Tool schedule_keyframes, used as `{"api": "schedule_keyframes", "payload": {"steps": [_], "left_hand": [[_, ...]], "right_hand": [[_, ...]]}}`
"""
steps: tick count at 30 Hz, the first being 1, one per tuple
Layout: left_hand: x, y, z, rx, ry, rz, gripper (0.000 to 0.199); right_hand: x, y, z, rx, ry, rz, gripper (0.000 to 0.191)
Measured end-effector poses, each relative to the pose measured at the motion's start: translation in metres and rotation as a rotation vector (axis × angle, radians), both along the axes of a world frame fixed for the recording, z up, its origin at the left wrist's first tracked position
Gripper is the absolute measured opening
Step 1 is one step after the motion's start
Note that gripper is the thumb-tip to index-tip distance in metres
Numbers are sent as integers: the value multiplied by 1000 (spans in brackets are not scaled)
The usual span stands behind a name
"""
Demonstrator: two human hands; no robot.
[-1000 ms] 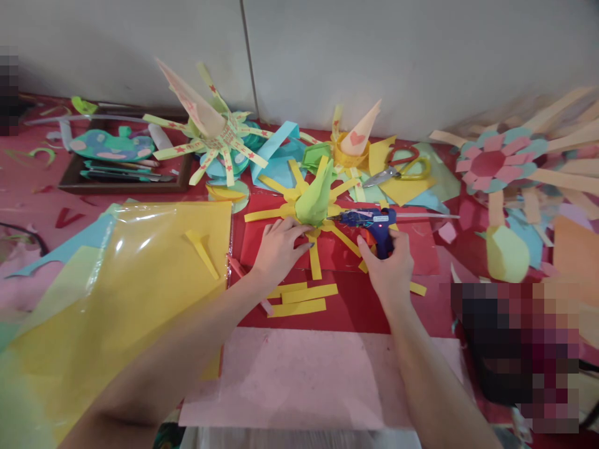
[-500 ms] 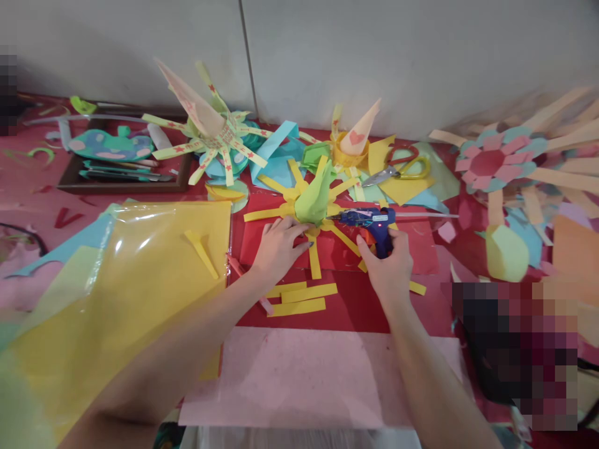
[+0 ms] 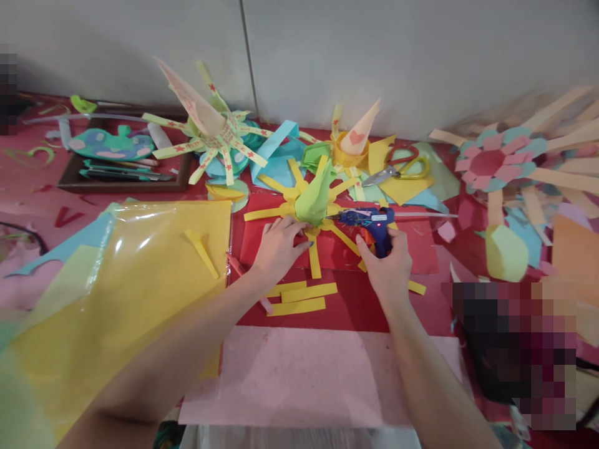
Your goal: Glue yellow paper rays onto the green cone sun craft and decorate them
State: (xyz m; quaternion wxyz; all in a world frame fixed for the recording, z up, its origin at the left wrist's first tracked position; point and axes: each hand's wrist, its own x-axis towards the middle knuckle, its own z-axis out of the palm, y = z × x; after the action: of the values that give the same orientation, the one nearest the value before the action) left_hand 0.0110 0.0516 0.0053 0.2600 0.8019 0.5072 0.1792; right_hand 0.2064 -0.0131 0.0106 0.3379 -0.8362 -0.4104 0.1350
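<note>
A light green paper cone (image 3: 312, 198) stands, leaning slightly, at the middle of a yellow paper flower (image 3: 296, 193) with strips spreading outward. My left hand (image 3: 281, 246) is closed at the near left of the cone's base, fingers and thumb around the flower's edge; the exact grip is partly hidden. In my right hand (image 3: 388, 265) is a blue hot glue gun (image 3: 374, 219), with a small red light lit. Its nozzle points left, right at the base of the cone. A clear glue stick (image 3: 428, 215) sticks out behind it. Loose yellow paper strips (image 3: 309, 293) lie nearer me.
Scissors (image 3: 397, 171) rest on paper scraps behind the glue gun. Finished-looking cone pieces (image 3: 218, 134) stand by the wall. To the left are a tray (image 3: 124, 185) of cutters and a plastic-wrapped yellow sheet pack (image 3: 163, 268). A pink pen (image 3: 236, 267) lies near my left wrist.
</note>
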Motion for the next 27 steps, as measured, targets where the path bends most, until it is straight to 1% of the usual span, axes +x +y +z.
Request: {"api": "schedule_keyframes", "payload": {"steps": [6, 10, 12, 22, 27], "left_hand": [[0, -1, 3, -5, -3, 5, 25], [0, -1, 3, 10, -24, -1, 12], [0, -1, 2, 22, -20, 2, 8], [-1, -3, 0, 49, 42, 12, 17], [-1, -3, -1, 39, 10, 5, 17]], "right_hand": [[1, 0, -2, -3, 5, 5, 52], [1, 0, -1, 17, 5, 11, 52], [1, 0, -1, 21, 6, 10, 52], [1, 0, -2, 13, -11, 18, 52], [0, 0, -1, 11, 0, 9, 52]]}}
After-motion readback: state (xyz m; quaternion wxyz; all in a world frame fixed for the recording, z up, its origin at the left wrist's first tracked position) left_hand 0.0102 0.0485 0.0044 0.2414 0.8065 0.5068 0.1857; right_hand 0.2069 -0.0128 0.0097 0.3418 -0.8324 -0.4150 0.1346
